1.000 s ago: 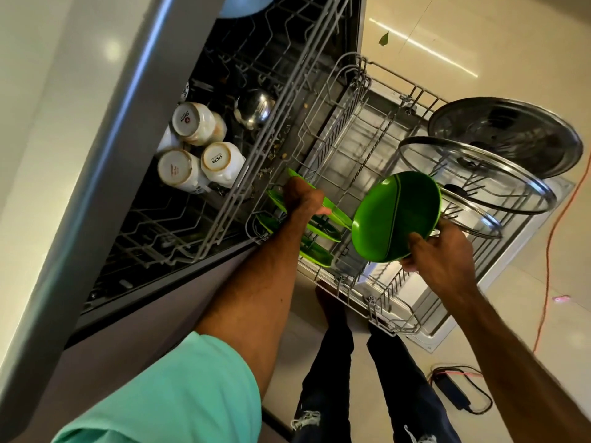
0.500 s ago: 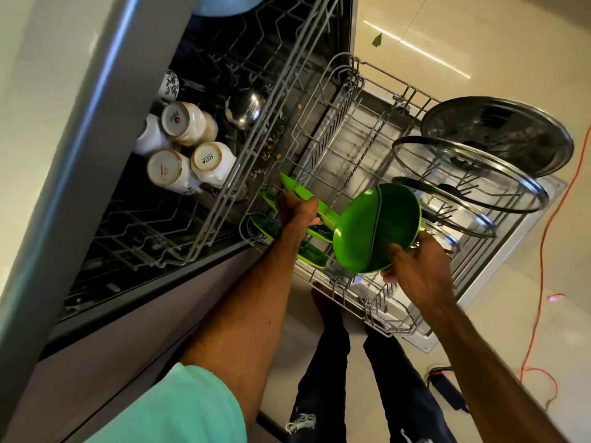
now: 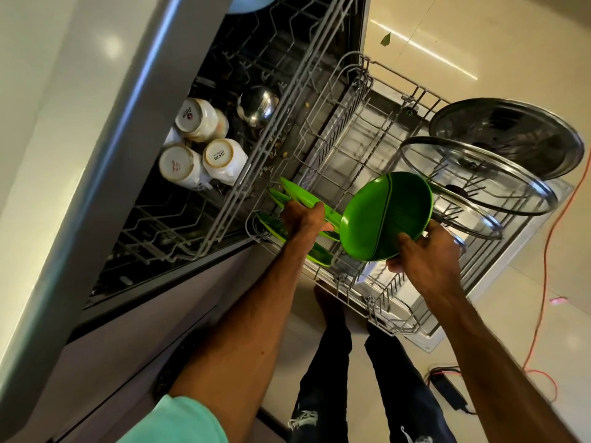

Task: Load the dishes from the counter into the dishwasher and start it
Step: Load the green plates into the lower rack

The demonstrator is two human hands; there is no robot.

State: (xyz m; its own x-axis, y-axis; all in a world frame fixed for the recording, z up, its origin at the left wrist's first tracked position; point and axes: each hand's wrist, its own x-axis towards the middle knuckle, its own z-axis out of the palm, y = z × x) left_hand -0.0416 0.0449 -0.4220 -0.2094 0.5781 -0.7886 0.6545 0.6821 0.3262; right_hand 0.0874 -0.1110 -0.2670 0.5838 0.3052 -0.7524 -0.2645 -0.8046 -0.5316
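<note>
**Green plate held over the lower dishwasher rack**

Green plate (image 3: 385,215), round, glossy and divided by a raised ridge across its face, is tilted on edge above the pulled-out lower rack (image 3: 358,155), clear of the wires. The right hand (image 3: 427,260) grips its lower rim, thumb on the face and fingers curled behind. The left hand (image 3: 303,217) is closed around the edge of one of the racked green plates (image 3: 287,199) standing at the rack's near left corner.

The floor is pale glossy tile with an orange cable (image 3: 550,251) trailing along the right and a black adapter (image 3: 447,390) near the person's feet. A grey counter edge (image 3: 105,148) runs diagonally down the left.

The middle of the lower rack lies open between the racked plates and two glass lids (image 3: 479,177) propped at the far right, with a steel lid (image 3: 508,135) behind them. The upper rack (image 3: 243,174) holds upturned white cups (image 3: 204,148) and a steel bowl (image 3: 259,105).
</note>
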